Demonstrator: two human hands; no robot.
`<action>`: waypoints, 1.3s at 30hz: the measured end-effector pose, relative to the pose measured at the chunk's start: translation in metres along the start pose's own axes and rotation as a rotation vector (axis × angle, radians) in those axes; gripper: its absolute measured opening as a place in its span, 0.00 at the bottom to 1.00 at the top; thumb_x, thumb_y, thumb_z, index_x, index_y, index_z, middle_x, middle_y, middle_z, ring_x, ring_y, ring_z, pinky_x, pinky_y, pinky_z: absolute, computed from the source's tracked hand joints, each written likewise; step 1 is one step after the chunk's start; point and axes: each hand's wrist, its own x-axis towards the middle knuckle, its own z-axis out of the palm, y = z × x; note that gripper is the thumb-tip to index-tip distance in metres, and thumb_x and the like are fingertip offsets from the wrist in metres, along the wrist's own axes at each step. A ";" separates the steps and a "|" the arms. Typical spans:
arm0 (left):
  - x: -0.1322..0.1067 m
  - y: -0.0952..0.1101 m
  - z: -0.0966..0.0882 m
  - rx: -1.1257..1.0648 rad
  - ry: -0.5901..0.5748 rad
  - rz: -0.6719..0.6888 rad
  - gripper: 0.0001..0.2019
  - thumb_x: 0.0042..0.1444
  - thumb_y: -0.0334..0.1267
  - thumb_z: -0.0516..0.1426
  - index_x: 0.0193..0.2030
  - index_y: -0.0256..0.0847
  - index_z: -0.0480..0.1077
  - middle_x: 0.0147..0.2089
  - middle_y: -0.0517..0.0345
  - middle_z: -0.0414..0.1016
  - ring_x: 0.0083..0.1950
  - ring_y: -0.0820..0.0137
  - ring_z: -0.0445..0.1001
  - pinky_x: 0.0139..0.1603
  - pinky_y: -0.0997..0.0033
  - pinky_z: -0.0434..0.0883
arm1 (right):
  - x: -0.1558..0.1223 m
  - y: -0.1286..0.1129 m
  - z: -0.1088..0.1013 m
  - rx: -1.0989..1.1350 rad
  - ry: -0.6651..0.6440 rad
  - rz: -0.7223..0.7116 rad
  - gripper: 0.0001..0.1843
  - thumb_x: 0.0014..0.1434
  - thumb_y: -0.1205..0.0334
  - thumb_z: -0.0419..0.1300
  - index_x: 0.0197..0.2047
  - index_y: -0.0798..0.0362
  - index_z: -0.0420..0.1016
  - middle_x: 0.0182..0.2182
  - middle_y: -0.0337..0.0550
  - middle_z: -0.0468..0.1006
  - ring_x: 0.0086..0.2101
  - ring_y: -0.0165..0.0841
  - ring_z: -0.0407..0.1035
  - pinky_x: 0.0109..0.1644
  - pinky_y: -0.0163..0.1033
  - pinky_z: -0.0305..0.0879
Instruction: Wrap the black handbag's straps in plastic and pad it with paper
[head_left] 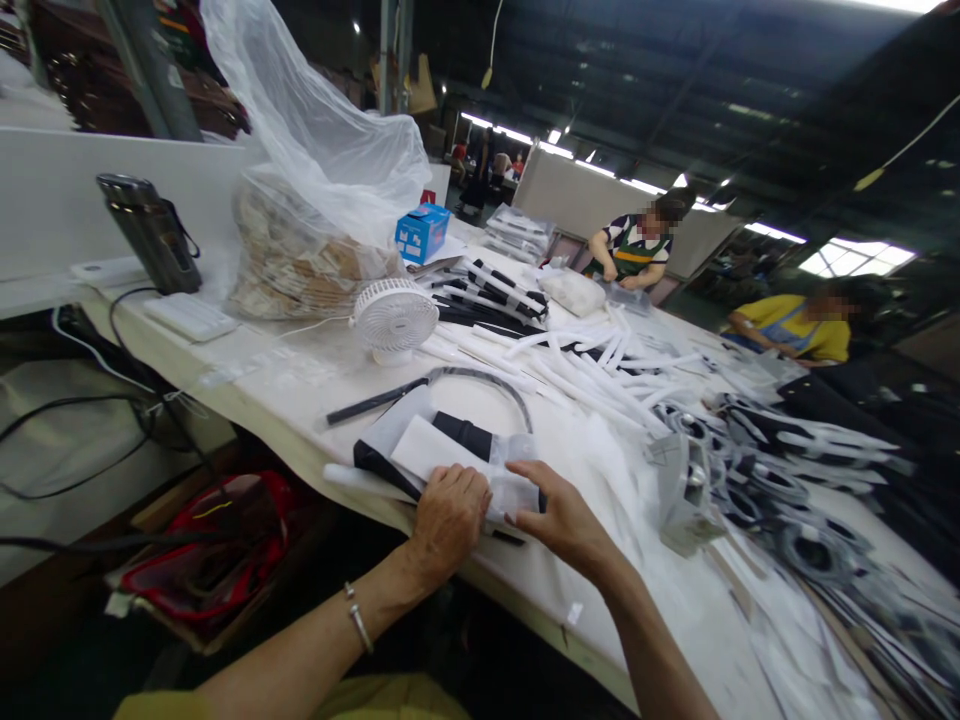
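Bundle [433, 452] in my hands at the table's [300, 385] near edge.
Its long axis runs roughly along that edge, the film-wrapped end pointing right: flat white piece, black material, crinkled clear film [517, 453]. My left hand [454, 508] is curled closed on its near side; my right hand's [566, 515] thumb and fingers stand apart around the right end, grip unclear. Beyond, a dark strip [379, 400] arcs.

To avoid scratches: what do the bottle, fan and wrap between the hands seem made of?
Bottle: perhaps metal, glossy dark, by its highlights. Fan: likely plastic, matte white, by its moulded slots. Wrap: apparently thin plastic film, by its translucent sheen.
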 end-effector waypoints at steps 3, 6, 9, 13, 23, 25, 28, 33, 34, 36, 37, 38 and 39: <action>0.000 -0.001 -0.001 0.009 -0.009 0.016 0.07 0.64 0.29 0.51 0.35 0.40 0.66 0.31 0.56 0.70 0.36 0.61 0.67 0.39 0.59 0.60 | 0.003 -0.005 0.018 -0.042 -0.024 -0.070 0.14 0.54 0.65 0.63 0.45 0.48 0.79 0.44 0.43 0.81 0.46 0.39 0.74 0.55 0.44 0.66; 0.003 -0.004 -0.006 -0.014 -0.060 0.047 0.07 0.65 0.32 0.52 0.34 0.41 0.66 0.32 0.56 0.71 0.36 0.61 0.68 0.39 0.59 0.60 | 0.001 -0.004 0.025 -0.081 -0.006 -0.062 0.11 0.64 0.60 0.54 0.39 0.48 0.79 0.37 0.43 0.82 0.40 0.38 0.75 0.49 0.41 0.67; 0.006 -0.009 -0.015 -0.069 -0.133 0.093 0.05 0.64 0.37 0.56 0.36 0.41 0.66 0.34 0.57 0.72 0.38 0.61 0.69 0.40 0.59 0.61 | -0.004 -0.002 0.024 -0.079 0.026 0.002 0.13 0.66 0.57 0.51 0.41 0.48 0.77 0.36 0.42 0.82 0.36 0.37 0.75 0.42 0.38 0.66; 0.006 -0.016 -0.025 -0.127 -0.204 0.158 0.06 0.61 0.37 0.60 0.41 0.41 0.67 0.43 0.55 0.75 0.43 0.62 0.71 0.43 0.59 0.62 | -0.006 0.003 0.023 -0.061 0.024 0.041 0.12 0.65 0.56 0.53 0.38 0.48 0.76 0.31 0.40 0.80 0.30 0.35 0.72 0.35 0.36 0.63; 0.003 -0.017 -0.030 -0.241 -0.298 0.107 0.12 0.55 0.39 0.65 0.41 0.42 0.66 0.40 0.58 0.76 0.45 0.62 0.72 0.45 0.62 0.64 | 0.001 -0.007 0.025 -0.155 0.175 -0.089 0.12 0.56 0.67 0.56 0.37 0.47 0.80 0.34 0.41 0.83 0.36 0.39 0.76 0.43 0.39 0.69; 0.002 -0.017 -0.028 -0.243 -0.293 0.104 0.12 0.55 0.38 0.64 0.43 0.42 0.67 0.40 0.57 0.76 0.46 0.61 0.72 0.46 0.61 0.64 | -0.010 -0.015 0.022 -0.188 0.135 -0.189 0.13 0.58 0.67 0.56 0.40 0.46 0.80 0.38 0.43 0.83 0.38 0.39 0.77 0.45 0.40 0.71; 0.000 -0.019 -0.025 -0.258 -0.281 0.111 0.15 0.54 0.35 0.64 0.47 0.43 0.67 0.41 0.57 0.77 0.48 0.61 0.72 0.48 0.61 0.64 | -0.035 -0.025 0.022 -0.218 0.062 -0.340 0.14 0.61 0.68 0.55 0.44 0.46 0.80 0.38 0.45 0.84 0.37 0.38 0.78 0.42 0.40 0.73; -0.001 -0.021 -0.022 -0.265 -0.274 0.128 0.18 0.53 0.32 0.64 0.50 0.43 0.67 0.41 0.57 0.78 0.48 0.62 0.73 0.49 0.61 0.65 | -0.066 -0.032 0.035 -0.267 0.032 -0.537 0.19 0.61 0.75 0.51 0.47 0.48 0.77 0.36 0.46 0.83 0.35 0.36 0.78 0.38 0.38 0.73; -0.001 -0.021 -0.022 -0.269 -0.273 0.132 0.19 0.53 0.32 0.64 0.50 0.43 0.67 0.42 0.57 0.78 0.48 0.61 0.73 0.49 0.60 0.64 | -0.067 -0.034 0.037 -0.277 0.031 -0.551 0.19 0.61 0.76 0.50 0.46 0.49 0.76 0.36 0.47 0.83 0.34 0.36 0.78 0.38 0.37 0.73; -0.002 -0.022 -0.022 -0.275 -0.277 0.142 0.20 0.53 0.32 0.63 0.52 0.42 0.67 0.42 0.57 0.78 0.49 0.61 0.72 0.50 0.59 0.64 | -0.061 -0.035 0.038 -0.296 0.048 -0.544 0.18 0.62 0.75 0.50 0.45 0.49 0.77 0.36 0.47 0.83 0.34 0.36 0.77 0.38 0.37 0.72; -0.003 -0.022 -0.023 -0.280 -0.277 0.144 0.20 0.52 0.31 0.63 0.52 0.42 0.67 0.43 0.57 0.77 0.49 0.61 0.72 0.50 0.59 0.64 | -0.056 -0.036 0.037 -0.299 0.061 -0.522 0.18 0.62 0.75 0.50 0.44 0.49 0.78 0.36 0.47 0.83 0.34 0.36 0.77 0.38 0.38 0.72; -0.003 -0.023 -0.023 -0.288 -0.278 0.144 0.21 0.52 0.30 0.62 0.53 0.42 0.66 0.43 0.57 0.77 0.49 0.62 0.72 0.50 0.60 0.64 | -0.049 -0.036 0.035 -0.292 0.069 -0.488 0.17 0.62 0.74 0.51 0.44 0.49 0.78 0.36 0.47 0.83 0.35 0.36 0.77 0.39 0.38 0.72; -0.004 -0.024 -0.025 -0.301 -0.280 0.141 0.21 0.52 0.29 0.61 0.54 0.43 0.66 0.44 0.57 0.77 0.49 0.62 0.72 0.50 0.60 0.64 | -0.041 -0.036 0.032 -0.275 0.071 -0.446 0.18 0.61 0.74 0.51 0.45 0.49 0.78 0.37 0.46 0.83 0.36 0.36 0.77 0.41 0.38 0.72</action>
